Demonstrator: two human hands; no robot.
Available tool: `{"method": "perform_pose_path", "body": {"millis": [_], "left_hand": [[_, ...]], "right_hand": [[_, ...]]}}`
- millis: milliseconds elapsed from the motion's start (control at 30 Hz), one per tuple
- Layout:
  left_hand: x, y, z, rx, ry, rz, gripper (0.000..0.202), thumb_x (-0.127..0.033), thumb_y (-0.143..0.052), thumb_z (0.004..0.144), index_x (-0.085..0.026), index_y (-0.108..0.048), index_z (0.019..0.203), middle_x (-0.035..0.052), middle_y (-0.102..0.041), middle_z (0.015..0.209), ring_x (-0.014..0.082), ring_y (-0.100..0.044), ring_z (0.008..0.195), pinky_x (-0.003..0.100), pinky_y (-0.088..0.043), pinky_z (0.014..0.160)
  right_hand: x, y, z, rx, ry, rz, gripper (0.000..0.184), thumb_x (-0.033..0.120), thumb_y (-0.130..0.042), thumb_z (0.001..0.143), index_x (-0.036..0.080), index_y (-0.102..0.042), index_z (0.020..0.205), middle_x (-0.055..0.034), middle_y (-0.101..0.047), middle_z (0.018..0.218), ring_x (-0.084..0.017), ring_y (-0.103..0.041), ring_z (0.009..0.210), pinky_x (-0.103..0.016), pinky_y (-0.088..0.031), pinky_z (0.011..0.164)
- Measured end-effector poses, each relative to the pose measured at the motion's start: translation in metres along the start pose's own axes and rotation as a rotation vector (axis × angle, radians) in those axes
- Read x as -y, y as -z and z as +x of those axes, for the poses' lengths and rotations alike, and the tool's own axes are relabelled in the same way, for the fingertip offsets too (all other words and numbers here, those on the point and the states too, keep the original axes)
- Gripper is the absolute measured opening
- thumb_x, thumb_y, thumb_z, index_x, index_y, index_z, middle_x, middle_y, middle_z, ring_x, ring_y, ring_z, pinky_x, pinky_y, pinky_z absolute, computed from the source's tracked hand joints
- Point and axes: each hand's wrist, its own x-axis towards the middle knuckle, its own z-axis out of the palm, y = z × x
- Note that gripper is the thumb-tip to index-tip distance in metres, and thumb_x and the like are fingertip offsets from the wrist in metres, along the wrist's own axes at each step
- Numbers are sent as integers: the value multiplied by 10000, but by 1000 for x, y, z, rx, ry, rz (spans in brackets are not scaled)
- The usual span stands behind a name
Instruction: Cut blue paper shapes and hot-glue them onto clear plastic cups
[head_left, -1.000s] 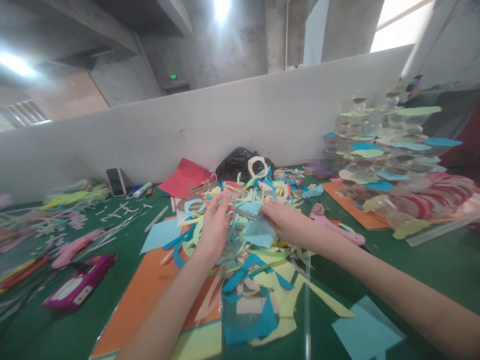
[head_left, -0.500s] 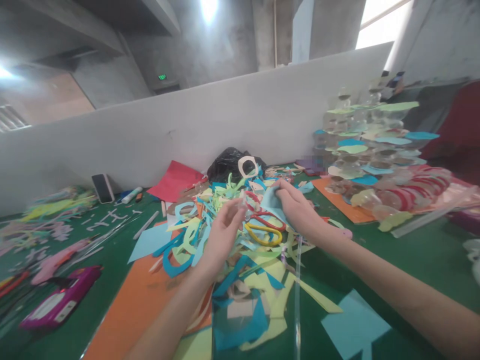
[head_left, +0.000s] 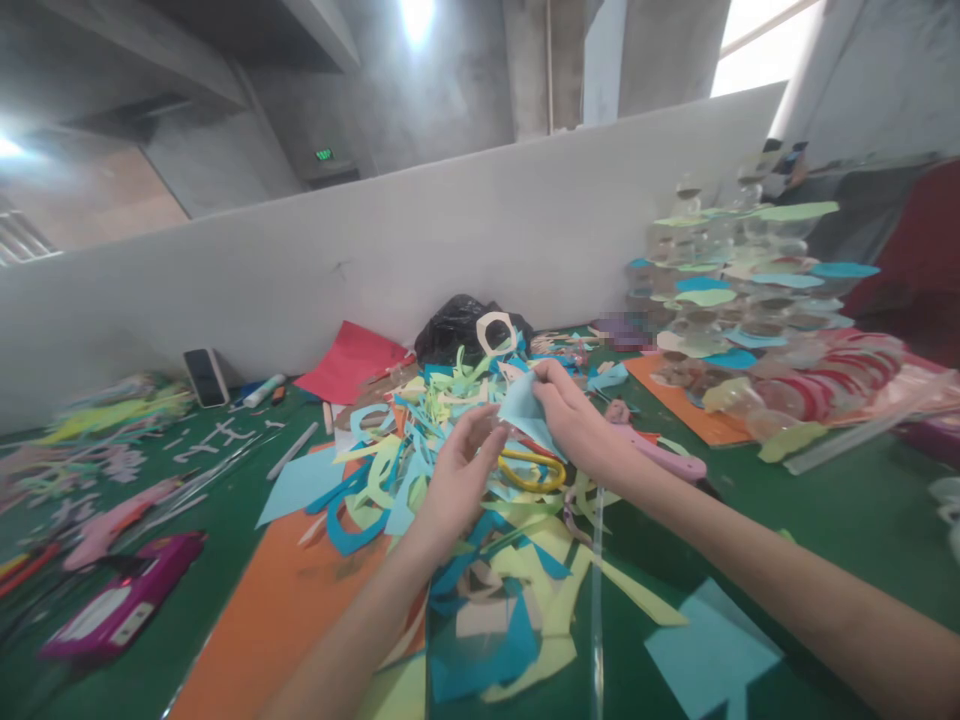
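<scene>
light blue paper scrap is pinched at its upper edge by the right hand, fingers closed on it and lifting it clear of the heap so its face is exposed. the left hand is raised beside it, fingers curled and close to the scrap's lower corner; whether it has hold of anything cannot be told. both hands sit directly over the pile of paper offcuts, a loose tangle of blue, yellow and green strips in the middle of the green table. just under the lifted scrap lie scissors with yellow and red handles, half buried in the strips and untouched. an orange sheet lies flat beneath the near left of the pile. a pink tool rests on the table behind the right wrist. further right, stacked clear cups with paper discs stand well apart from the hands. a phone leans against the white partition at far left, and a magenta box lies near the left edge.
</scene>
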Motion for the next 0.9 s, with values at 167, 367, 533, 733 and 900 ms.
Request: {"method": "perform_pose_path", "body": {"millis": [167, 367, 533, 733, 900], "left_hand": [[0, -5, 0, -14, 16, -21, 443, -515, -714, 774, -200, -595, 1061, 12, -649, 823, 203, -650, 906, 309, -489, 810], [-4, -7, -2, -20, 23, -28, 380, -486, -709, 782, -208, -608, 1021, 33, -690, 932, 191, -656, 930, 284, -484, 787], [-6, -8, -4, -22, 45, -13, 385, -476, -709, 780, -212, -602, 1038, 29, -692, 933, 189, -656, 948, 278, -478, 792], [-6, -8, -3, -10, 51, -10, 394, -482, -699, 780, -211, -595, 1046, 29, -692, 942, 191, -654, 970, 277, -476, 801], [-5, -8, -3, -22, 62, -19, 397, -481, -710, 773, -209, -599, 1040, 35, -690, 937, 198, -652, 983, 276, -479, 795]], "right_hand": [[-2, -3, 1, -12, 28, -45, 89, 279, -321, 899, 257, -391, 849, 0, -428, 853, -219, -454, 860, -379, -391, 808], [-8, -7, 4, -62, 52, -87, 67, 260, -356, 854, 256, -419, 876, -61, -489, 975, -259, -445, 1022, -454, -377, 959], [-18, -10, 6, -125, 98, -101, 112, 277, -407, 815, 257, -426, 924, -73, -512, 1024, -260, -461, 1049, -463, -380, 976], [-18, -10, 5, -133, 123, -121, 118, 325, -427, 815, 250, -409, 904, -75, -509, 1015, -247, -484, 991, -433, -408, 900], [-13, -6, 2, -96, 146, -138, 61, 306, -417, 833, 251, -425, 858, -41, -505, 923, -227, -487, 934, -389, -414, 829]]}}
